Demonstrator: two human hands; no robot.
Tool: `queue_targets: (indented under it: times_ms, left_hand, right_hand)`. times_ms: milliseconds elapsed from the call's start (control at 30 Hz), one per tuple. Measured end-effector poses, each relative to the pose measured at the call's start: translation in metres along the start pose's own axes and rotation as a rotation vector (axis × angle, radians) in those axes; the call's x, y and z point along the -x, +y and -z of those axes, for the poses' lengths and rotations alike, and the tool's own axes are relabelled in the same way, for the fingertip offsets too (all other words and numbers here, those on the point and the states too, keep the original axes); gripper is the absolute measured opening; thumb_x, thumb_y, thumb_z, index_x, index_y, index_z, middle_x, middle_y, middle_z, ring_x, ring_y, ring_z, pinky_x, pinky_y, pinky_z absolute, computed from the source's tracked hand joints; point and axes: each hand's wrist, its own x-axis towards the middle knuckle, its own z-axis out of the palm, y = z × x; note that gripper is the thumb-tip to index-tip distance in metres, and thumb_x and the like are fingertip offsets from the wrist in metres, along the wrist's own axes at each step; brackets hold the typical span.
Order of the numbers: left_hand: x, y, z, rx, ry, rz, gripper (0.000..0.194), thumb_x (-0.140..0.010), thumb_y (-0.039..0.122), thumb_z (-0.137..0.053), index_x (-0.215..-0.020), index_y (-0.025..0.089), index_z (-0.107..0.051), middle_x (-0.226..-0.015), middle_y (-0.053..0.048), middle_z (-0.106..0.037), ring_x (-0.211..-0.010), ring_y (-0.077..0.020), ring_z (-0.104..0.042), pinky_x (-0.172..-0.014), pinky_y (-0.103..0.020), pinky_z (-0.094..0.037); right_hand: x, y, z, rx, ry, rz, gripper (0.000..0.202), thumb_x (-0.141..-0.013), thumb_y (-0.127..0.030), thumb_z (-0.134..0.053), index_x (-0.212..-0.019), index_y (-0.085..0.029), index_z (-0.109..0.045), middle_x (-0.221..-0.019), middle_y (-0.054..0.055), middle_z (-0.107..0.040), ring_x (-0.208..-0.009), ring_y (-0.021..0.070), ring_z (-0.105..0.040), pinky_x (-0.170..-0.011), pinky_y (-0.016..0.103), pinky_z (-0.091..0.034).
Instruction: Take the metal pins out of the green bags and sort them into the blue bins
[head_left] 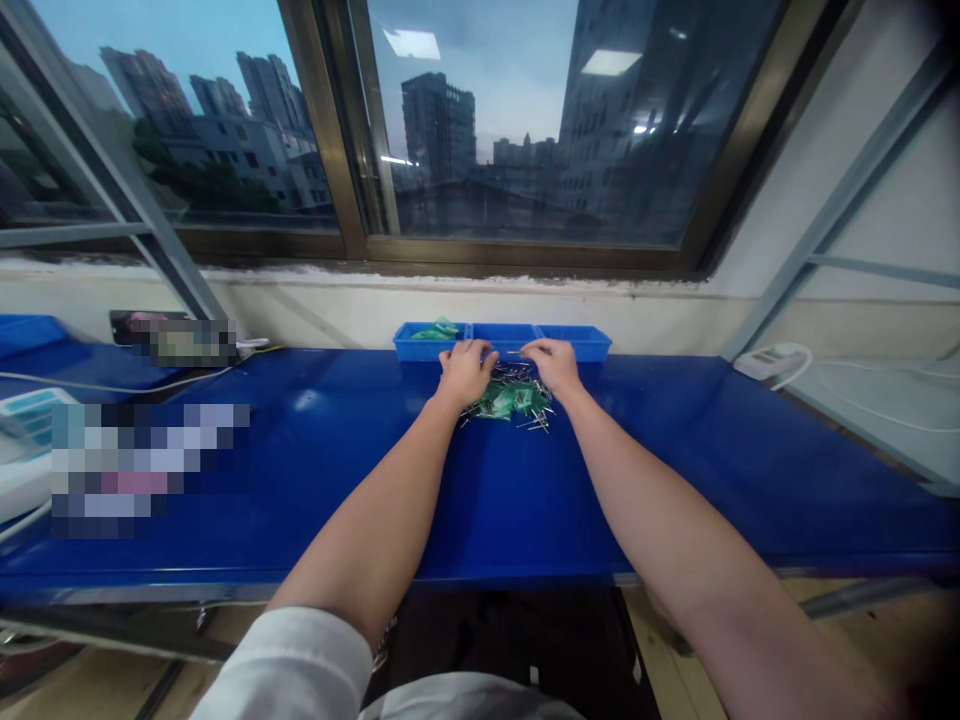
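A: Near side?
B: Glossy blue tabletop (517, 500), bearing a loose heap of thin silvery metal pins (537, 418) with crumpled green plastic packets (504, 402) among them.
A: Hands?
B: Left hand (466, 372) at the heap's ten o'clock, fingers bent; cannot tell whether they grip anything. Right hand (555, 367) at two, thumb and forefinger pinched on one slim metal piece (514, 352).
A: Beyond?
B: At twelve, a blue plastic three-compartment tray (594, 350).
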Motion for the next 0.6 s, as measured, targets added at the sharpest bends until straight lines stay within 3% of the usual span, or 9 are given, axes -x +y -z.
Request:
queue_targets:
  times_ms: [167,300,433,533,600]
  left_hand:
    - [-0.003,-0.012,-0.003,-0.016,0.073,0.194,0.028,-0.09,0.034,-0.038,-0.109,0.024,-0.055,-0.12,-0.009,-0.055,-0.116,-0.0261,-0.043,-0.094,-0.045,-0.03]
    - [-0.005,-0.018,-0.005,-0.01,0.074,0.294,0.026,-0.087,0.028,-0.041,-0.107,0.026,-0.057,-0.12,-0.008,-0.054,-0.116,-0.0266,-0.042,-0.095,-0.048,-0.032]
    - [-0.006,-0.02,-0.006,-0.007,0.003,0.319,0.026,-0.084,0.029,-0.043,-0.106,0.027,-0.058,-0.12,-0.008,-0.054,-0.118,-0.0282,-0.042,-0.094,-0.05,-0.033]
    - [-0.007,-0.02,-0.006,-0.001,-0.052,0.333,0.028,-0.083,0.032,-0.044,-0.108,0.027,-0.058,-0.122,-0.008,-0.053,-0.118,-0.0281,-0.042,-0.095,-0.048,-0.034]
    - [-0.008,-0.02,-0.006,0.006,-0.088,0.331,0.031,-0.083,0.036,-0.045,-0.11,0.026,-0.057,-0.122,-0.008,-0.054,-0.117,-0.0274,-0.044,-0.094,-0.045,-0.035]
  right_hand:
    - [-0.007,0.011,0.017,0.273,0.222,-0.048,0.024,-0.069,-0.025,-0.051,-0.079,-0.017,-0.071,-0.08,0.006,-0.071,-0.078,0.0208,-0.063,-0.081,0.032,-0.046]
    - [-0.012,0.025,0.026,0.391,0.226,-0.133,0.032,-0.07,-0.024,-0.05,-0.095,-0.02,-0.07,-0.093,0.007,-0.07,-0.096,0.0241,-0.057,-0.091,0.04,-0.041]
    - [-0.01,0.03,0.025,0.461,0.149,-0.219,0.05,-0.068,-0.023,-0.054,-0.117,-0.027,-0.061,-0.122,0.005,-0.059,-0.118,0.0299,-0.041,-0.098,0.051,-0.033]
    - [-0.009,0.028,0.022,0.496,0.197,-0.182,0.05,-0.067,-0.022,-0.054,-0.117,-0.027,-0.061,-0.131,0.007,-0.05,-0.119,0.0313,-0.038,-0.097,0.052,-0.032]
    - [-0.009,0.028,0.021,0.491,0.234,-0.105,0.044,-0.068,-0.021,-0.052,-0.109,-0.022,-0.066,-0.121,0.01,-0.057,-0.113,0.0288,-0.043,-0.096,0.047,-0.035]
